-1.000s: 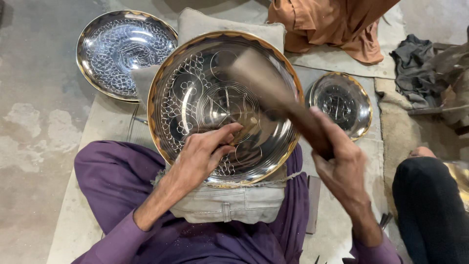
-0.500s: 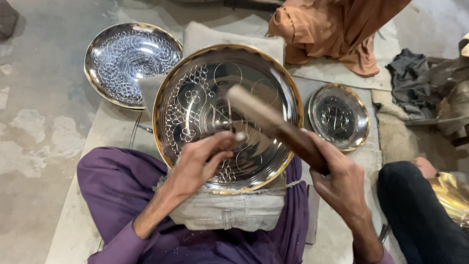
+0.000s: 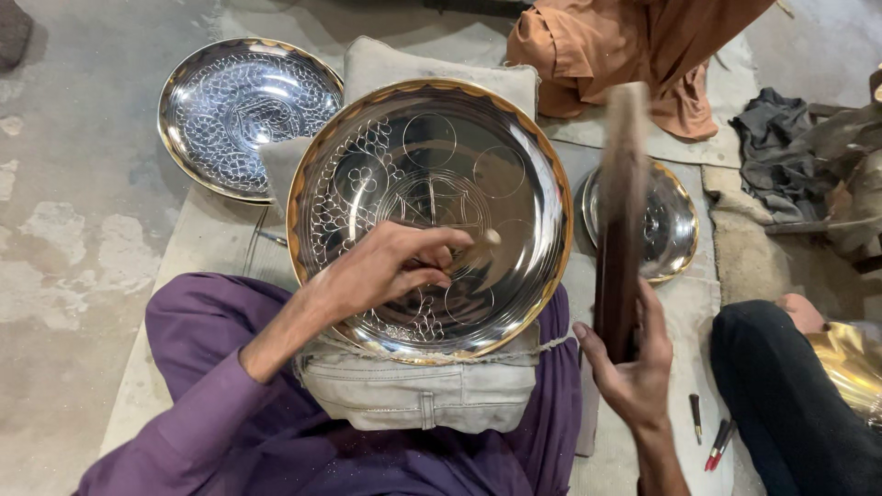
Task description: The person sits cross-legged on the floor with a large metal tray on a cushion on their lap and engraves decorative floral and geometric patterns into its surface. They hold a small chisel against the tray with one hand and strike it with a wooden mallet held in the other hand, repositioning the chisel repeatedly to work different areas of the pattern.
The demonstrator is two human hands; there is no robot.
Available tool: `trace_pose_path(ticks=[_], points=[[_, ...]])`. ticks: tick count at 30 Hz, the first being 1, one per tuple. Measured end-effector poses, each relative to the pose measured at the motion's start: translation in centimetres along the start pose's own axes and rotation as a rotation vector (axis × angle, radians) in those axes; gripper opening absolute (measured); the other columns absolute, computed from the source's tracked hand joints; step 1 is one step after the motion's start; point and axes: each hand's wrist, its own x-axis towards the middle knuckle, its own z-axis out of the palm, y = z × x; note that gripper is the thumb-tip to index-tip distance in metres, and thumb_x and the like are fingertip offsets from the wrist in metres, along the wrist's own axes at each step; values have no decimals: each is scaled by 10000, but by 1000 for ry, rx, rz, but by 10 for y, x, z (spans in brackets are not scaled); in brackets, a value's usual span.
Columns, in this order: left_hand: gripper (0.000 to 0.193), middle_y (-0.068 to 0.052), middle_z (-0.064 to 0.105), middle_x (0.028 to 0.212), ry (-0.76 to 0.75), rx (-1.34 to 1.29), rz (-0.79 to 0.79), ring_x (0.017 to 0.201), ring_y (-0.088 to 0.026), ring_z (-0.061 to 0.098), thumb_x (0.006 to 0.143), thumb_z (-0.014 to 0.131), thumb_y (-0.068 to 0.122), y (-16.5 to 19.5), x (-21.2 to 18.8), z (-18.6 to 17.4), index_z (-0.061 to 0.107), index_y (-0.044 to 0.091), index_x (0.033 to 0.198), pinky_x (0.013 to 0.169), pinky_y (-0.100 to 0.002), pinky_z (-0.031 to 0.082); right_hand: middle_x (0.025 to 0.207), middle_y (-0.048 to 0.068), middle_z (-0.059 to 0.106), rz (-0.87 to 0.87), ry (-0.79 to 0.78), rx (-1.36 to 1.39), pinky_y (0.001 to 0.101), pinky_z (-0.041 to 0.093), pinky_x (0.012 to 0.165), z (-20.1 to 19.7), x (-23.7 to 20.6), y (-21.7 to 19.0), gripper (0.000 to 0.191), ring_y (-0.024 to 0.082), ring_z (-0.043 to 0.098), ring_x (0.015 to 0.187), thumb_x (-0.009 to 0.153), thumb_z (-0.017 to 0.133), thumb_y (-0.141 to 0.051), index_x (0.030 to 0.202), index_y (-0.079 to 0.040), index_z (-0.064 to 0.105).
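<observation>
A large shiny metal plate with a golden rim and engraved flower and circle patterns rests tilted on a grey cloth cushion in my lap. My left hand lies on the plate's lower middle, pinching a small chisel-like tool against the metal. My right hand grips the lower end of a dark wooden mallet, raised upright to the right of the plate; its top is blurred.
An engraved plate lies at the upper left and a smaller one on the right behind the mallet. An orange cloth sits at the top. Another person's dark-clothed leg is at the right. Small tools lie on the mat.
My right hand swung the mallet up and away from over the plate to an upright position at the plate's right. My left hand stayed on the plate with the tool.
</observation>
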Motion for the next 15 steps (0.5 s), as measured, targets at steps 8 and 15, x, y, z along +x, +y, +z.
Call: trace_pose_path(ticks=[8, 15], points=[[537, -58, 777, 1128, -205, 152, 92, 974, -243, 759, 820, 748, 98, 8, 15, -4, 645, 154, 1344, 847, -417, 600, 973, 94, 704, -120, 63, -376, 322, 585, 739, 20, -20, 41, 553, 163, 705, 853, 842, 817, -71, 1325, 13, 559], [577, -3, 789, 1048, -333, 248, 18, 894, -210, 759, 804, 714, 104, 12, 21, -1, 624, 204, 1365, 843, -407, 599, 950, 100, 693, -97, 86, -211, 334, 584, 716, 31, -33, 51, 378, 181, 692, 828, 874, 738, 1, 1197, -9, 543]])
